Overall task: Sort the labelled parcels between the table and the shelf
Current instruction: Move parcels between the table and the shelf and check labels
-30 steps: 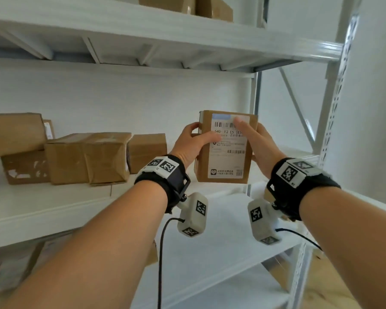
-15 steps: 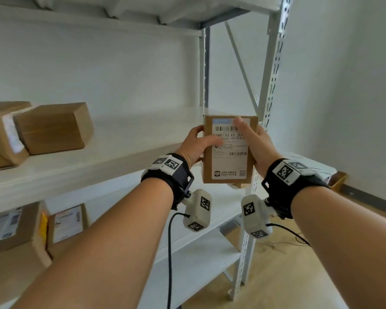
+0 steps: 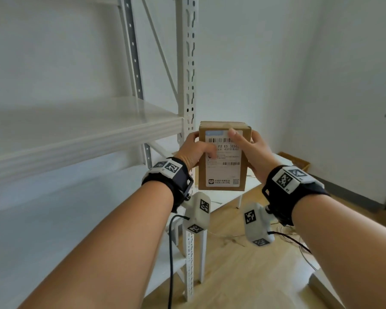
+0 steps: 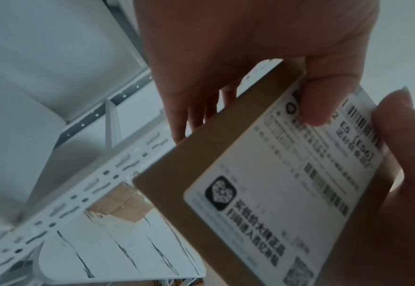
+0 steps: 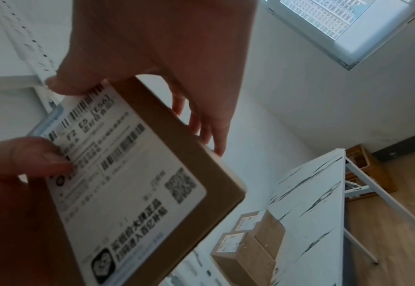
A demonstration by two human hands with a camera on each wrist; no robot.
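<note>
Parcel: I am holding a small brown cardboard parcel (image 3: 223,175) with a white shipping label upright in the air, just right of the white metal shelf (image 3: 85,132).
Left hand (image 3: 193,150): gripping the parcel's left edge, thumb lying on the label.
Right hand (image 3: 253,150): clamping the right edge, thumb on the barcode.
Tabletop: the white marbled tabletop (image 5: 319,185) is carrying two more brown boxes (image 5: 248,243).
</note>
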